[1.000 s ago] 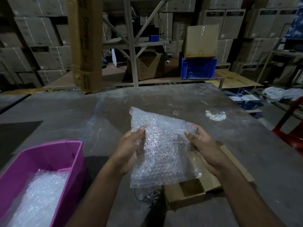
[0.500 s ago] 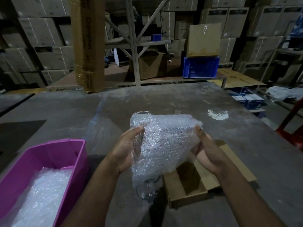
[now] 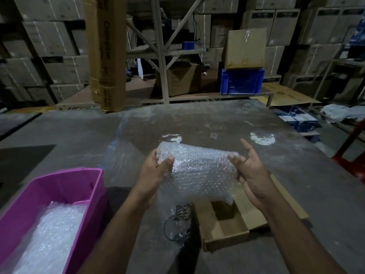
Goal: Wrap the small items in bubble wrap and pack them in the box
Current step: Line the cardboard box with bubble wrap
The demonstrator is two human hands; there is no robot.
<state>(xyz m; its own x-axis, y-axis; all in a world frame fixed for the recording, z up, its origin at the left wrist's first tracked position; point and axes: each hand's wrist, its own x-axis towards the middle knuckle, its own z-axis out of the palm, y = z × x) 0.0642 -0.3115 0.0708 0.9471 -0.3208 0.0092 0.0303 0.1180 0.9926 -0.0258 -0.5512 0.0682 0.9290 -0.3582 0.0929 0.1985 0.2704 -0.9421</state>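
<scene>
A sheet of bubble wrap (image 3: 197, 171) hangs above the table between both hands, its top edge curled over. My left hand (image 3: 153, 175) pinches its upper left corner. My right hand (image 3: 249, 175) holds the right edge with thumb and lower fingers, the index finger pointing up. Below the sheet stands a clear drinking glass (image 3: 178, 224) on the table. Right of the glass lies a small open cardboard box (image 3: 223, 230), its flap spread to the right. What the sheet may enclose is hidden.
A pink plastic bin (image 3: 65, 186) with more bubble wrap (image 3: 49, 234) sits at the near left. The grey table (image 3: 197, 123) stretches ahead. A tall carton (image 3: 106, 56) leans at its far edge; a red chair (image 3: 353, 153) stands at right.
The sheet went from hanging tall to being folded over and held wider and lower. Both hands moved apart and up, and the glass and the box under it came into view.
</scene>
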